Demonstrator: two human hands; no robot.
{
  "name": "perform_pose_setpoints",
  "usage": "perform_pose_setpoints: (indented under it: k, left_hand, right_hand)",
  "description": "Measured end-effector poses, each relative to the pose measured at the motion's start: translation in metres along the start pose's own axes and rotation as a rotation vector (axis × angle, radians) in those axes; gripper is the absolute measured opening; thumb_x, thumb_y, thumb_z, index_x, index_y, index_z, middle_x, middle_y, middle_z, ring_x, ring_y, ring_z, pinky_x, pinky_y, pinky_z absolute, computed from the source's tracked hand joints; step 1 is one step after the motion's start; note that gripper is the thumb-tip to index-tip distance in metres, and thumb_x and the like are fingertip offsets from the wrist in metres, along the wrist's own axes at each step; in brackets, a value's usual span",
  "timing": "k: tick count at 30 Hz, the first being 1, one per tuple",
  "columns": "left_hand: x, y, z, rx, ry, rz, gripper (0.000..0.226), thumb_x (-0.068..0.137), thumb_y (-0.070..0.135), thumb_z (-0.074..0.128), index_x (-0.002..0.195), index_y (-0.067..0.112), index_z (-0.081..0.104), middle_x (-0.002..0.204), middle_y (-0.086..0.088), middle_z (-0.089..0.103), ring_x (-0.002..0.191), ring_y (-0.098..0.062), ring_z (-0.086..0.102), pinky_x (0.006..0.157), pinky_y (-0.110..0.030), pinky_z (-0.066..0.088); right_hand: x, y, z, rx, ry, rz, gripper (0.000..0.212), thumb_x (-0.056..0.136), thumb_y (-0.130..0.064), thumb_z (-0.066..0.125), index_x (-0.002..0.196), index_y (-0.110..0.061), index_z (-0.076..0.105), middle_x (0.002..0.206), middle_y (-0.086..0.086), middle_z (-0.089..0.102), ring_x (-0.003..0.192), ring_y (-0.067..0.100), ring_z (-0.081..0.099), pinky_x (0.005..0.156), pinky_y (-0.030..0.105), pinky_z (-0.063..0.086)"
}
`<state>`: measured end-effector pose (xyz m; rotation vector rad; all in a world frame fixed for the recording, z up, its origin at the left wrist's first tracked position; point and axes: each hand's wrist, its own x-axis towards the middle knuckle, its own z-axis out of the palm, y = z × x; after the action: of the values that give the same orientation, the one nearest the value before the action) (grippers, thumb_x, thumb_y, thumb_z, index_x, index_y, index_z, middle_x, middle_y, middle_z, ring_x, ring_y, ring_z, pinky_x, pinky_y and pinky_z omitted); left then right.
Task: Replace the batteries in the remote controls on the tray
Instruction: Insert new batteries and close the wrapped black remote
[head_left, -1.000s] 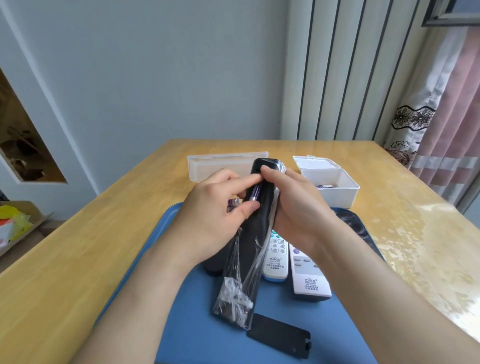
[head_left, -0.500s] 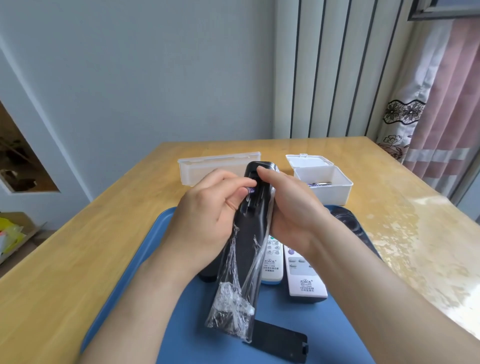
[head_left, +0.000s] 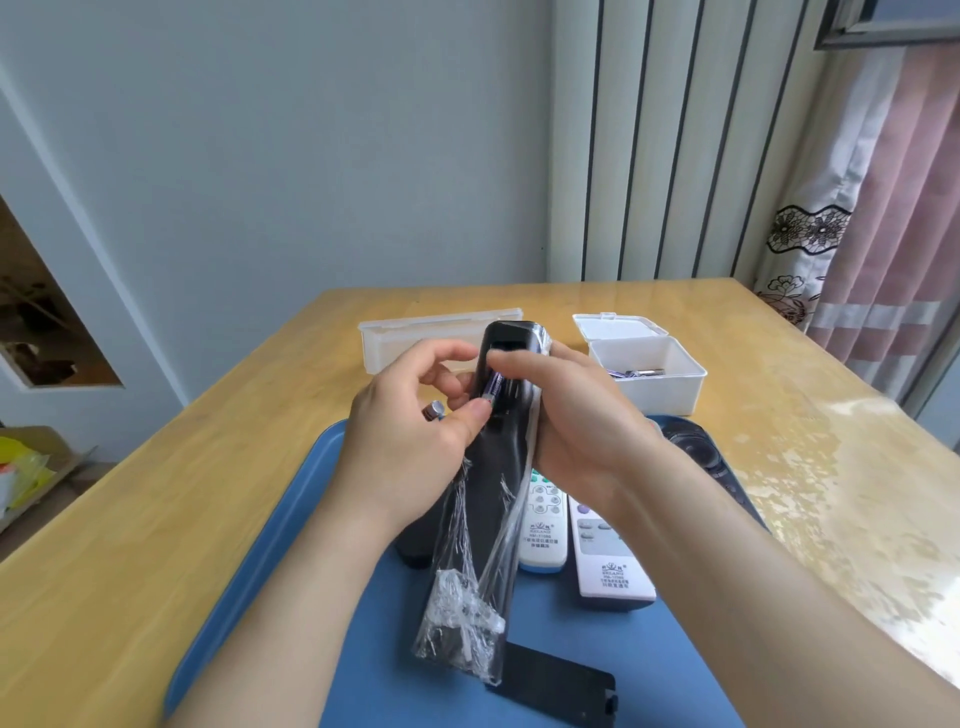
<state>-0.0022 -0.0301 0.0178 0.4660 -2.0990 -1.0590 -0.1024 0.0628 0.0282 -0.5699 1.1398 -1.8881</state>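
A black remote (head_left: 506, 441) in a clear plastic sleeve is held upright above the blue tray (head_left: 311, 499), its open battery bay facing me. My right hand (head_left: 576, 426) grips its right side, thumb at the top of the bay. My left hand (head_left: 410, 441) pinches a purple battery (head_left: 492, 387) that lies half in the bay, and a second battery (head_left: 434, 410) sticks out behind its fingers. The black battery cover (head_left: 553, 686) lies on the tray near me. Two white remotes (head_left: 543, 525) (head_left: 608, 556) lie on the tray under my right wrist.
Behind the tray stand a long clear plastic box (head_left: 415, 338) and an open white box (head_left: 649, 374) holding several batteries. A dark remote (head_left: 701, 452) lies at the tray's right edge. The wooden table (head_left: 182, 493) extends left and right; a wall and curtain lie beyond.
My left fingers have opened away from the bay, so the purple battery now shows in it with my thumb on its lower end. The view has tilted slightly.
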Motion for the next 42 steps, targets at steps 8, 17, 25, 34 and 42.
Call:
perform_pose_setpoints:
  k: [8, 17, 25, 34, 42]
  left_hand:
    - [0.001, -0.001, 0.005, -0.076, 0.048, -0.099, 0.028, 0.082, 0.009, 0.072, 0.097, 0.030, 0.063, 0.076, 0.007, 0.053, 0.066, 0.003, 0.051, 0.061, -0.005, 0.036]
    - [0.000, 0.000, 0.009, -0.182, 0.088, -0.141, 0.038, 0.076, -0.004, 0.070, 0.098, 0.026, 0.062, 0.059, 0.013, 0.049, 0.055, -0.007, 0.048, 0.054, -0.014, 0.042]
    - [0.001, 0.002, 0.001, -0.181, 0.027, -0.214, 0.034, 0.077, -0.005, 0.069, 0.094, 0.024, 0.062, 0.059, 0.013, 0.048, 0.059, -0.009, 0.051, 0.059, -0.019, 0.045]
    - [0.006, 0.002, -0.016, -0.548, -0.038, -0.347, 0.016, 0.087, 0.001, 0.060, 0.099, 0.012, 0.060, 0.066, 0.005, 0.060, 0.049, -0.007, 0.037, 0.037, -0.013, 0.025]
    - [-0.007, 0.007, -0.006, 0.770, -0.194, 0.148, 0.062, 0.069, 0.054, 0.070, 0.124, 0.042, 0.044, 0.111, 0.019, 0.052, 0.106, -0.009, 0.049, 0.075, -0.027, 0.039]
  right_hand:
    - [0.000, 0.005, 0.000, -0.065, 0.002, -0.084, 0.029, 0.092, 0.010, 0.050, 0.121, 0.010, 0.049, 0.101, 0.028, 0.062, 0.086, 0.036, 0.064, 0.074, 0.044, 0.058]
    - [-0.001, 0.014, 0.006, -0.209, 0.081, -0.144, 0.028, 0.087, 0.015, 0.052, 0.110, 0.000, 0.057, 0.092, 0.022, 0.060, 0.081, 0.032, 0.062, 0.077, 0.048, 0.055]
    - [-0.001, 0.021, 0.006, -0.003, 0.016, -0.104, 0.029, 0.089, 0.014, 0.049, 0.117, 0.006, 0.051, 0.087, 0.020, 0.065, 0.078, 0.032, 0.064, 0.070, 0.041, 0.055]
    - [0.002, 0.016, 0.003, 0.114, 0.086, -0.133, 0.032, 0.088, 0.016, 0.049, 0.116, 0.002, 0.052, 0.103, 0.030, 0.067, 0.085, 0.033, 0.070, 0.079, 0.051, 0.057]
    - [0.010, 0.004, -0.004, 0.458, 0.239, -0.264, 0.037, 0.090, 0.011, 0.048, 0.126, 0.007, 0.050, 0.111, 0.020, 0.065, 0.092, 0.025, 0.071, 0.091, 0.042, 0.054]
